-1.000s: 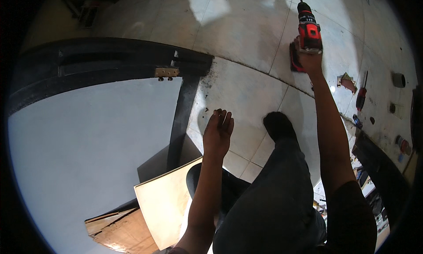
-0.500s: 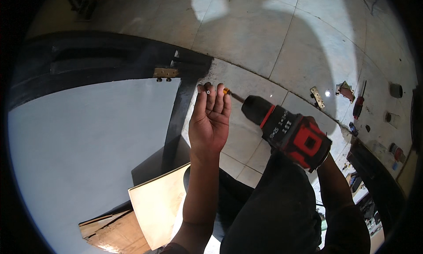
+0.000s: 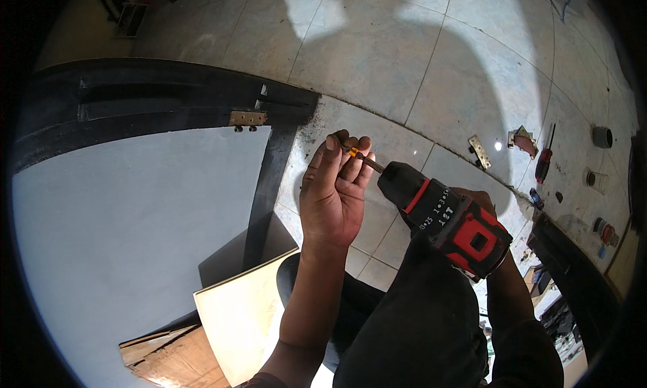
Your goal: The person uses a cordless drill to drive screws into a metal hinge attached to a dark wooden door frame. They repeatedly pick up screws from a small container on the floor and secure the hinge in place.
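Note:
My right hand (image 3: 477, 201) grips a black and red cordless drill (image 3: 450, 219) that points up and to the left. A long driver bit (image 3: 370, 162) with an orange-yellow band (image 3: 354, 152) runs from its chuck to my left hand (image 3: 335, 192). That hand is palm up, thumb and fingers pinched together at the bit's tip. The small screw in the pinch is mostly hidden by the fingertips, so I cannot tell how it sits on the bit. Left of this hand, a brass hinge (image 3: 248, 119) with two dark screws lies on the black frame (image 3: 168, 95) of a door panel (image 3: 148, 233).
Right of the drill, a loose hinge (image 3: 480, 152), a small pile of metal plates (image 3: 523, 141) and a screwdriver (image 3: 545, 157) lie on the tiled floor (image 3: 364, 44). Beyond them stand a dark cup (image 3: 602, 137) and a jar (image 3: 596, 180). A pale board (image 3: 236, 307) leans near my left forearm.
My left hand has moved right and closed its fingertips with the screw at the bit's tip. The drill has shifted slightly right and down, and the view has tilted a little.

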`<state>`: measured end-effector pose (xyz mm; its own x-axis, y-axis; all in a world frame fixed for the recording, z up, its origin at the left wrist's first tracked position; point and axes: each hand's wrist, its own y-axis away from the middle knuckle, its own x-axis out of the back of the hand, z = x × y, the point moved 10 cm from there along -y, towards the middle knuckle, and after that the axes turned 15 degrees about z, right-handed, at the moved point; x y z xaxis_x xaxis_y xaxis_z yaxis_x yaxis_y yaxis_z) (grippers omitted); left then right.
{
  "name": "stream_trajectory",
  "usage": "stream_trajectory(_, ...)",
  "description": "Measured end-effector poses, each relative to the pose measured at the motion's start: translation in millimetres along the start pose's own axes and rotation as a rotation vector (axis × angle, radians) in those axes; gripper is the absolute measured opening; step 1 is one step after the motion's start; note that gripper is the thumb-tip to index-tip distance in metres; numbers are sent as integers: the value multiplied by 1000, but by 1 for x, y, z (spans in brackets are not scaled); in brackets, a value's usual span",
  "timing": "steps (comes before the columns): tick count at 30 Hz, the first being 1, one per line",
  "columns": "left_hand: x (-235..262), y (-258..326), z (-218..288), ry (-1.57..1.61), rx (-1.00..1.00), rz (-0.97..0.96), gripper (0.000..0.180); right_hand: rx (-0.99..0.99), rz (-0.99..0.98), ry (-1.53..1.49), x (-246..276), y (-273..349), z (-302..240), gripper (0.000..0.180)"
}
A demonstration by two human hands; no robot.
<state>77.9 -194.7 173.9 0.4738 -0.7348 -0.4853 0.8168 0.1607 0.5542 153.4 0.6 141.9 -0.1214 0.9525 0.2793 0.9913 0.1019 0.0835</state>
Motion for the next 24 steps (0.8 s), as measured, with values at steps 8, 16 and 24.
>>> stream_trajectory(8,-1,-3,7,-108,-112,36,32,-3,-19,42,-1,-2,-2,45)
stream_trajectory(16,-6,-9,11,-252,-221,42,29,-198,-33,-3,0,0,5,42)
stream_trajectory(24,-6,-11,-26,55,18,-47,33,-160,-23,-60,3,-5,13,50)
